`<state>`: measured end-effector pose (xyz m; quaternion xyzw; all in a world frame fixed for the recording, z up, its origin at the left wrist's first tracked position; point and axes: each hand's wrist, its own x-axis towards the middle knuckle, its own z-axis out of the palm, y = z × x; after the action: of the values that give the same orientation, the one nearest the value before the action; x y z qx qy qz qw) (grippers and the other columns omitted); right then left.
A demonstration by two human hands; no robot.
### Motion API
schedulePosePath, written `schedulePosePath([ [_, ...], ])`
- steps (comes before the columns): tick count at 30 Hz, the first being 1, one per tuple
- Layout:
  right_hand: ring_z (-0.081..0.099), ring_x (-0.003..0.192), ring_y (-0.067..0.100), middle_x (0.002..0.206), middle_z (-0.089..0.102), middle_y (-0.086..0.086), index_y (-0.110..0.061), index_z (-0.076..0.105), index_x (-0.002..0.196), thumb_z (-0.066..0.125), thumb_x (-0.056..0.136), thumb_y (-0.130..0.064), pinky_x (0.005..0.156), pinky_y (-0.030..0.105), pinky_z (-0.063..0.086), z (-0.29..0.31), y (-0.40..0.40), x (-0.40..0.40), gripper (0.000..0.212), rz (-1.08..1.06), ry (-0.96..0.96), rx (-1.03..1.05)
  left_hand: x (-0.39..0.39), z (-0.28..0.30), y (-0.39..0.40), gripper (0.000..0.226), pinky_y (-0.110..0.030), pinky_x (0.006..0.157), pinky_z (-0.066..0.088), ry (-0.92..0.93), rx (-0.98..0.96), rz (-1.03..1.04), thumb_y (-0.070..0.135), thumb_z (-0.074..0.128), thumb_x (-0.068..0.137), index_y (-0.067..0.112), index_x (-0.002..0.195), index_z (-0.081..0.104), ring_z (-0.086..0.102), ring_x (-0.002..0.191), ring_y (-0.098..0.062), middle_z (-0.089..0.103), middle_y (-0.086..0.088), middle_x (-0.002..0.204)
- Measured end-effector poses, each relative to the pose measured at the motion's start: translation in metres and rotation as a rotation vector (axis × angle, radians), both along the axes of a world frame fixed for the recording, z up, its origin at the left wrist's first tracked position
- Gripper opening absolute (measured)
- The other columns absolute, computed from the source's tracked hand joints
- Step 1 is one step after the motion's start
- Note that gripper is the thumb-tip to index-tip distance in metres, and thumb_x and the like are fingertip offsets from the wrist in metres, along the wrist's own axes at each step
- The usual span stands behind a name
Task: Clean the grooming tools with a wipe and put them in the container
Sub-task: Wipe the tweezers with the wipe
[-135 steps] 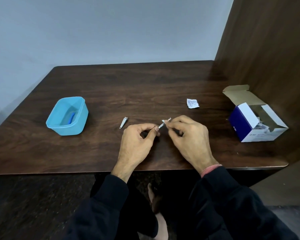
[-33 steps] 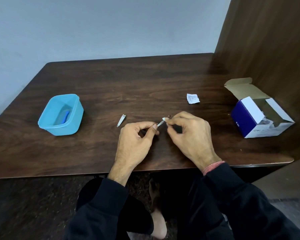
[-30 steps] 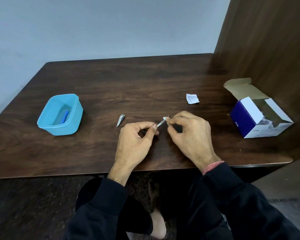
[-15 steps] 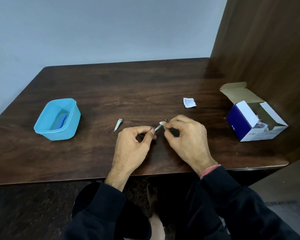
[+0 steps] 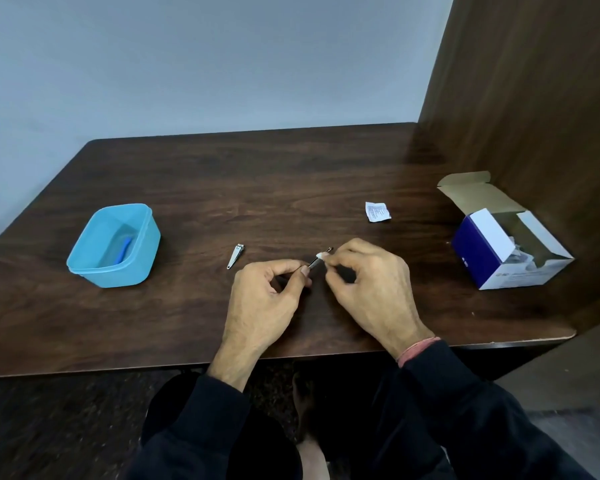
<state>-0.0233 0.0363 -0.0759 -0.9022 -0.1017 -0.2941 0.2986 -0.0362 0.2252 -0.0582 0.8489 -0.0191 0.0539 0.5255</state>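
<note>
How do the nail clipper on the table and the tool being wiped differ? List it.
The nail clipper lies free on the table; the thin tool is pinched by the left hand.
The right hand presses a wipe on the thin tool; nothing touches the clipper.
The clipper looks broader, the thin tool slimmer.
Both look metallic and sit outside the blue container.

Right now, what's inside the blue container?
One blue tool lies inside the blue container, near its right wall. The near wall hides part of the floor, so anything small there can't be seen. The nail clipper is still on the table.
</note>
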Motion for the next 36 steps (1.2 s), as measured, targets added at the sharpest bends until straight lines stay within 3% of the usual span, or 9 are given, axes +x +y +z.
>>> schedulePosePath([
  [14, 0.073, 0.084, 0.005, 0.096, 0.076, -0.015, -0.026, 0.088, 0.095, 0.086, 0.091, -0.022, 0.070, 0.035, 0.062, -0.0010, -0.0008, -0.0004, 0.006, 0.032, 0.015, 0.012, 0.0019, -0.0003, 0.0003, 0.024, -0.010, 0.051, 0.033, -0.005, -0.009, 0.003, 0.024, 0.076, 0.106, 0.029, 0.085, 0.086, 0.048, 0.043, 0.005, 0.066, 0.024, 0.056],
  [17, 0.072, 0.082, 0.005, 0.096, 0.076, -0.016, -0.027, 0.088, 0.095, 0.087, 0.090, -0.021, 0.070, 0.034, 0.062, -0.0007, -0.0009, 0.0013, 0.008, -0.015, 0.026, 0.047, 0.0026, -0.0021, 0.0008, 0.024, -0.015, 0.050, 0.035, 0.014, -0.019, -0.005, 0.027, 0.076, 0.107, 0.030, 0.085, 0.086, 0.046, 0.043, 0.001, 0.064, 0.023, 0.054],
  [22, 0.073, 0.085, 0.003, 0.097, 0.075, -0.017, -0.028, 0.089, 0.101, 0.086, 0.093, -0.022, 0.071, 0.033, 0.062, -0.0013, 0.0001, 0.0002, 0.010, 0.053, 0.019, 0.029, 0.0047, -0.0046, 0.0026, 0.021, -0.027, 0.052, 0.044, 0.024, -0.039, 0.011, 0.029, 0.075, 0.107, 0.033, 0.090, 0.086, 0.050, 0.050, -0.008, 0.080, 0.018, 0.076],
  [28, 0.064, 0.079, -0.001, 0.098, 0.073, -0.017, -0.029, 0.089, 0.108, 0.085, 0.095, -0.022, 0.069, 0.025, 0.058, -0.0039, 0.0003, 0.0001, 0.016, 0.037, 0.014, -0.005, 0.0045, -0.0061, 0.0021, 0.021, -0.030, 0.055, 0.047, 0.024, -0.064, 0.024, 0.030, 0.074, 0.107, 0.033, 0.090, 0.086, 0.053, 0.053, -0.011, 0.082, 0.016, 0.082],
  [30, 0.058, 0.077, -0.002, 0.098, 0.073, -0.017, -0.030, 0.089, 0.108, 0.085, 0.094, -0.022, 0.068, 0.023, 0.056, -0.0043, 0.0007, 0.0002, 0.016, 0.045, 0.009, -0.014, 0.0047, -0.0057, 0.0027, 0.021, -0.031, 0.055, 0.048, 0.018, -0.059, 0.026, 0.030, 0.074, 0.107, 0.033, 0.090, 0.086, 0.053, 0.053, -0.010, 0.081, 0.019, 0.078],
  [33, 0.048, 0.070, -0.003, 0.097, 0.073, -0.016, -0.031, 0.089, 0.107, 0.086, 0.094, -0.023, 0.065, 0.025, 0.055, -0.0051, -0.0001, 0.0039, 0.016, -0.038, 0.014, 0.016, 0.0030, -0.0051, 0.0008, 0.023, -0.021, 0.050, 0.038, 0.028, -0.060, 0.025, 0.030, 0.074, 0.108, 0.031, 0.088, 0.085, 0.045, 0.044, -0.004, 0.067, 0.023, 0.056],
  [36, 0.047, 0.070, -0.003, 0.097, 0.072, -0.016, -0.030, 0.088, 0.108, 0.085, 0.094, -0.022, 0.064, 0.025, 0.056, -0.0064, 0.0005, 0.0029, 0.017, 0.003, 0.018, -0.002, 0.0027, -0.0047, 0.0008, 0.022, -0.023, 0.053, 0.040, 0.021, -0.073, 0.035, 0.029, 0.075, 0.107, 0.031, 0.087, 0.086, 0.047, 0.047, -0.004, 0.070, 0.022, 0.061],
])
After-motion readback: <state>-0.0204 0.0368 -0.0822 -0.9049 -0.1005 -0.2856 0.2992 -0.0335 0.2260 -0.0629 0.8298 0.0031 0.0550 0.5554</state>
